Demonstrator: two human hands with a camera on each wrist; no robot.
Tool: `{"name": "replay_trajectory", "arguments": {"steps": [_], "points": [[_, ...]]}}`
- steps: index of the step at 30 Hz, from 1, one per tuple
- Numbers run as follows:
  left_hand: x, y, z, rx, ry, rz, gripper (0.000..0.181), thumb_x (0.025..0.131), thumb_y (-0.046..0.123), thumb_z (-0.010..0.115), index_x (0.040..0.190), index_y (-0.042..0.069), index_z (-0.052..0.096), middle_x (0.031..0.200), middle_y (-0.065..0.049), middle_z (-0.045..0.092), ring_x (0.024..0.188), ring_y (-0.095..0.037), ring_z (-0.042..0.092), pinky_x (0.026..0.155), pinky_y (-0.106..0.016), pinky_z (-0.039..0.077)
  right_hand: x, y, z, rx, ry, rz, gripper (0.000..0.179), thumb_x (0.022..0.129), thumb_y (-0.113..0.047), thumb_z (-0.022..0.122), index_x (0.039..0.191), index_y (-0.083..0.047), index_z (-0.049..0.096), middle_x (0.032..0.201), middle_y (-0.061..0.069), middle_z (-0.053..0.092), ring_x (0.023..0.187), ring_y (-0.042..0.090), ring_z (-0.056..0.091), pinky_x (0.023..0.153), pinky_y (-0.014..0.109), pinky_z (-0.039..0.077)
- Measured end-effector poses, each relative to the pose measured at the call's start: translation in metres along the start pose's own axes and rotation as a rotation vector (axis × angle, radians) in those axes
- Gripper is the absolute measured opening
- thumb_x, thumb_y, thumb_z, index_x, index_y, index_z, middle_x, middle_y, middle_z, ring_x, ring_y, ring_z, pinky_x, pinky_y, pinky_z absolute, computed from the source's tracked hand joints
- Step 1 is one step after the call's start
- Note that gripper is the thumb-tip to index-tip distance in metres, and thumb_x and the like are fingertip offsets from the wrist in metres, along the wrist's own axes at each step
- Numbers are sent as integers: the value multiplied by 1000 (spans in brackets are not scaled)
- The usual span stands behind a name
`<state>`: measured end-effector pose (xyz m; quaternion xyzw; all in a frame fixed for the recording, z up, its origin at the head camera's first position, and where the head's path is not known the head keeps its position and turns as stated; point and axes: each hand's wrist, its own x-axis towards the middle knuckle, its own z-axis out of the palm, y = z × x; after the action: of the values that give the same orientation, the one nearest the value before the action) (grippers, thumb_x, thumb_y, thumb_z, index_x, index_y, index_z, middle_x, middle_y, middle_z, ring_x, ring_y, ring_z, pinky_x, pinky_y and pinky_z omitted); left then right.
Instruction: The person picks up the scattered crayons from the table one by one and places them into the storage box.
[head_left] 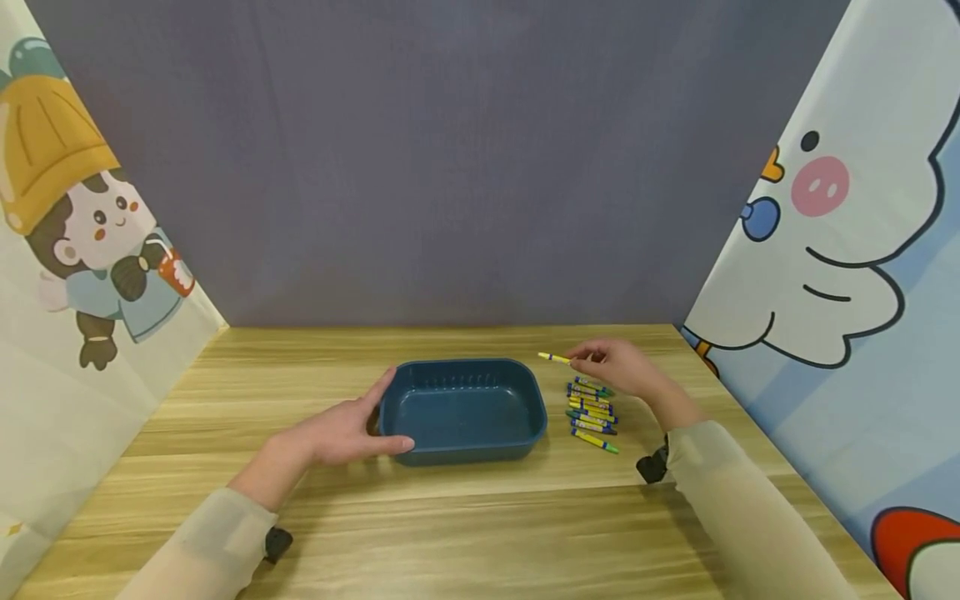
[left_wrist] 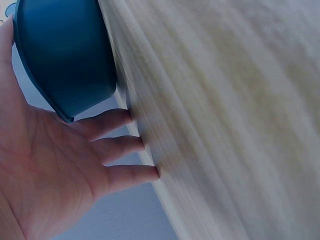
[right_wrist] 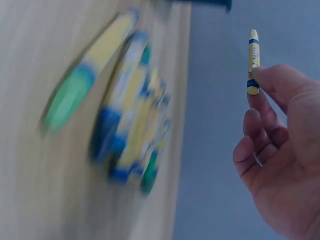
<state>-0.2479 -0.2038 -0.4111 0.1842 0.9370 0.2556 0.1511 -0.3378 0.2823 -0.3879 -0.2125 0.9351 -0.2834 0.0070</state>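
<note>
My right hand point(head_left: 611, 365) pinches a pale yellow crayon point(right_wrist: 254, 57) between thumb and forefinger, lifted above the other crayons. Its other fingers point(right_wrist: 252, 122) curl loosely below. In the head view the held crayon's tip points left, toward the dark blue plastic bin point(head_left: 463, 456). Spread around the left end of that bin is my left hand point(head_left: 348, 429), thumb along the front rim and forefinger by the back corner. The left wrist view shows three straight fingers point(left_wrist: 132, 173) with their tips down at the tabletop, just beside the bin point(left_wrist: 65, 55).
Several yellow-wrapped crayons point(head_left: 592, 406) lie in a loose row right of the bin, with a light green crayon point(head_left: 595, 441) nearest the front. All stand on a wood-grain table point(head_left: 465, 533). A grey wall point(head_left: 450, 167) rises behind, with cartoon-printed panels point(head_left: 847, 250) on both sides.
</note>
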Motion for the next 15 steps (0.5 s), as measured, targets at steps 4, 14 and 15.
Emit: {"name": "replay_trajectory", "arguments": {"steps": [4,14,15], "points": [[1,0,1,1,2,-3,128,94,78,70,177,30,-14,151,-30,63,127,-34,70,113,-59,52,10,-28,6,30,-14,-42,25,110,-28,70,130,-18,81,115,6,76,88,17,62,74,36,51],[1,-1,1,-5,5,-1,127,94,78,70,177,30,-13,152,-29,62,128,-32,70,113,-59,52,42,-91,42,100,-85,-175,22,107,-19,73,126,-14,83,115,5,77,89,13,64,77,33,54],[2,0,1,-6,5,-1,127,94,78,70,177,30,-13,154,-29,61,128,-33,70,113,-59,52,44,-96,47,103,-99,-176,22,107,-20,73,127,-14,82,117,5,77,87,12,63,76,32,54]]}}
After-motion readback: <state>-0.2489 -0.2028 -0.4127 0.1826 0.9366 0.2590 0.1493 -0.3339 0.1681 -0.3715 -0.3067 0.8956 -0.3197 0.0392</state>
